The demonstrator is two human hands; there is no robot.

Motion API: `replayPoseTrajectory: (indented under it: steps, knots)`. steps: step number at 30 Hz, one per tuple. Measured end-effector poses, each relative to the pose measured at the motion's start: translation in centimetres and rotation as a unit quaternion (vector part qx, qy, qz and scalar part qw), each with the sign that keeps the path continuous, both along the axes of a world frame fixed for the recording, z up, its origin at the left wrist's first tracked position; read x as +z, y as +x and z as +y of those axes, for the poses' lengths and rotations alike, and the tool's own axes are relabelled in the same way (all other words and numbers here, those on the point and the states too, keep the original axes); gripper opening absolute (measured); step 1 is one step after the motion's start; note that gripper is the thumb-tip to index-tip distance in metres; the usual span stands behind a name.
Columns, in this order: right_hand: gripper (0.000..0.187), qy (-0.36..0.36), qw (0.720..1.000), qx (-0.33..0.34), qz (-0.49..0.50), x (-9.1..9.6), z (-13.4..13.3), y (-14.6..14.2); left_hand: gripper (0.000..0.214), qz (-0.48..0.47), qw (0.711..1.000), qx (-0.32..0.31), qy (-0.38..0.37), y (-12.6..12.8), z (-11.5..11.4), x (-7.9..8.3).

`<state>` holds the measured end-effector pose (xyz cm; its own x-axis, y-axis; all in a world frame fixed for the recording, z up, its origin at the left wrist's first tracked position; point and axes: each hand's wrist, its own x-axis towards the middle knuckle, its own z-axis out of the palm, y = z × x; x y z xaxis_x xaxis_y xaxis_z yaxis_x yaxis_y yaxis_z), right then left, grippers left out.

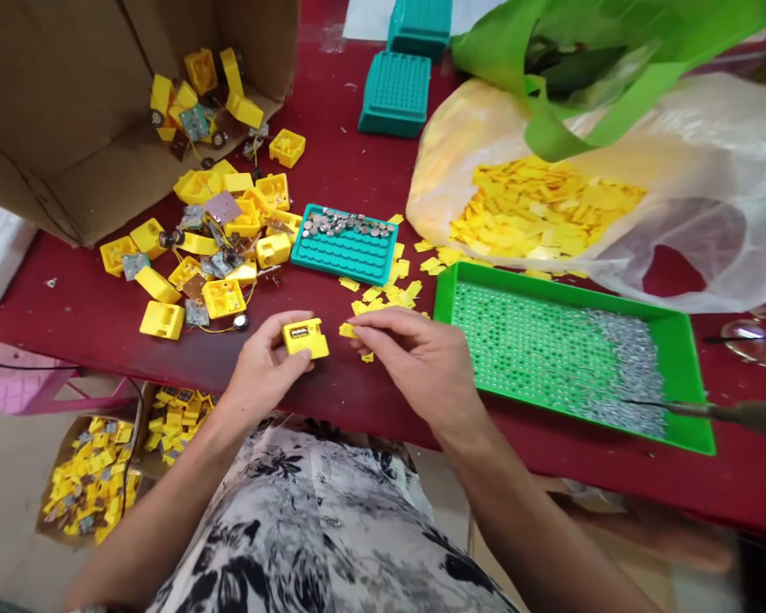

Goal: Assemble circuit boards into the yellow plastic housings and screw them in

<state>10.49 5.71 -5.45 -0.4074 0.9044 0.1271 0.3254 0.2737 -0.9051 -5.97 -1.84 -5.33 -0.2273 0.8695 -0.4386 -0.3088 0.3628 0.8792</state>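
Between the thumb and fingers of my left hand (269, 364) is a small yellow plastic case (305, 340), its slotted compartment facing up. A small flat yellow cover (347, 330) is pinched in the fingertips of my right hand (421, 358), just right of the case and apart from it. Loose yellow covers (392, 294) lie scattered beyond my right hand. Behind both hands sits a teal tray (338, 257) with silver button cells (351, 225) along its far side. To the left is a heap of yellow cases (223, 298) with circuit boards and wires.
A green tray (699, 409) of small screws stands at right, a screwdriver (728, 412) reaching over it. Behind it lies a plastic bag (447, 162) of yellow covers. An open cardboard box (95, 162) stands at back left. Boxes of yellow parts (89, 477) sit below the table.
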Motion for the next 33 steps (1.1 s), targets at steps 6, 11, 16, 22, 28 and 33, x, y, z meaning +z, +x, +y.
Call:
replayPoseTrajectory:
  steps: [6, 11, 16, 22, 28, 33]
  knots:
    - [0.015, -0.171, 0.981, 0.009, 0.09, 0.1, -0.9, -1.3, 0.046, 0.076, 0.996, -0.027, 0.036, 0.9, -0.2, -1.1]
    - [0.01, -0.116, 0.991, -0.035, 0.048, -0.6, -0.9, -1.7, 0.046, 0.154, 0.987, -0.042, 0.028, 1.3, -0.6, -1.4]
    - [0.013, -0.164, 0.984, -0.036, 0.066, -0.2, -0.6, -1.6, 0.049, 0.152, 0.987, -0.035, 0.04, 1.2, -0.3, -1.1]
    - [0.013, -0.153, 0.987, -0.019, 0.036, 0.5, -0.2, -1.7, 0.049, 0.144, 0.987, -0.047, 0.053, 1.4, 0.0, -1.4]
    - [0.014, -0.184, 0.983, -0.007, 0.021, 0.4, 0.3, -1.8, 0.048, 0.251, 0.961, -0.089, 0.07, 1.5, 0.1, -1.5]
    - [0.015, -0.253, 0.966, -0.041, 0.042, 1.0, 0.7, -1.9, 0.047, 0.327, 0.933, -0.116, 0.096, 1.6, 0.1, -1.0]
